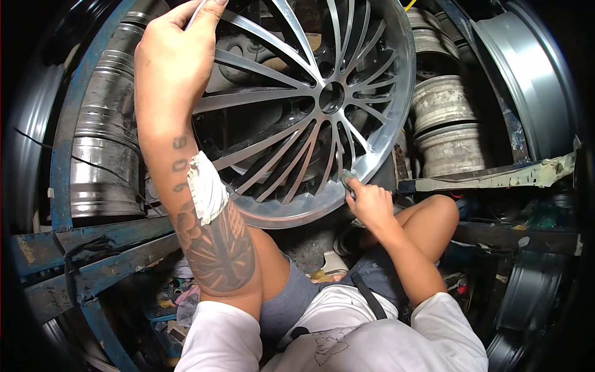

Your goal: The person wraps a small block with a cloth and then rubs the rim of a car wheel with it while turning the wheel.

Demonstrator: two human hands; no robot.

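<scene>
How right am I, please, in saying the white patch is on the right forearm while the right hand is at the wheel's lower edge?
Not quite: the head view shows the white patch on the left forearm; the right hand is at the wheel's lower edge.

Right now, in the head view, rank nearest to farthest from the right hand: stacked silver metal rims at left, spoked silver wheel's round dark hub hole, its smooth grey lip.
1. Smooth grey lip: at the right hand.
2. Round dark hub hole: above, leftward.
3. Stacked silver metal rims: far left.
</scene>
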